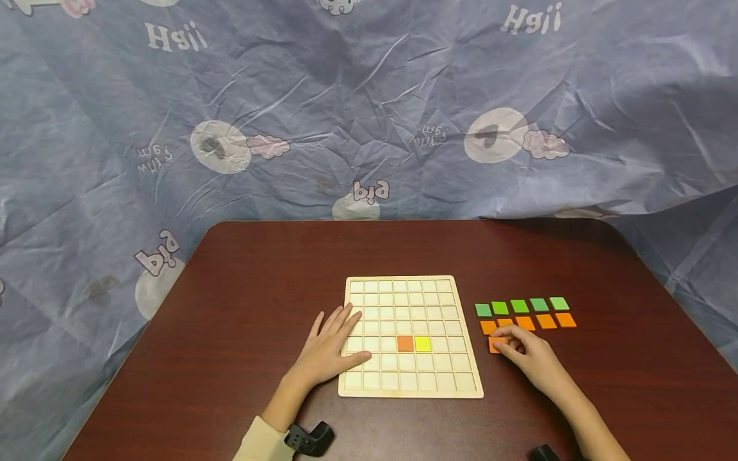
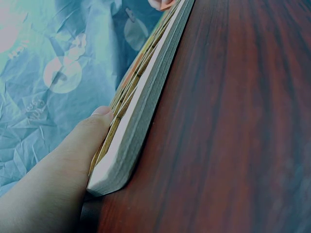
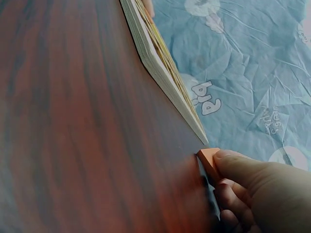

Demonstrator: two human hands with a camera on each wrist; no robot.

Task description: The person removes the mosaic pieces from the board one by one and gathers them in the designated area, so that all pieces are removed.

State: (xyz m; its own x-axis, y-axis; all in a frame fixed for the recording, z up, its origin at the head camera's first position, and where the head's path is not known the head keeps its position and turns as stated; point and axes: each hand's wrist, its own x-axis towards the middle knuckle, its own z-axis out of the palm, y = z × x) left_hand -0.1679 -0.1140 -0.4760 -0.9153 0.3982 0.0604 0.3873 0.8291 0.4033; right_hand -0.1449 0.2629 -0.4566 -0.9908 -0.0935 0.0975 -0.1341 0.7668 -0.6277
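Observation:
A pale wooden grid board lies on the table, with one orange tile and one yellow tile side by side in its squares. My left hand rests on the board's left edge, fingers spread, its thumb lying along the near side in the left wrist view. To the right of the board, my right hand pinches another orange tile between thumb and fingers. Just beyond that hand are a row of orange tiles and a row of green tiles.
The dark red-brown wooden table has rounded far corners. Behind it hangs a creased blue-grey printed cloth. A black wrist device sits on the left wrist, and part of another shows near the right forearm.

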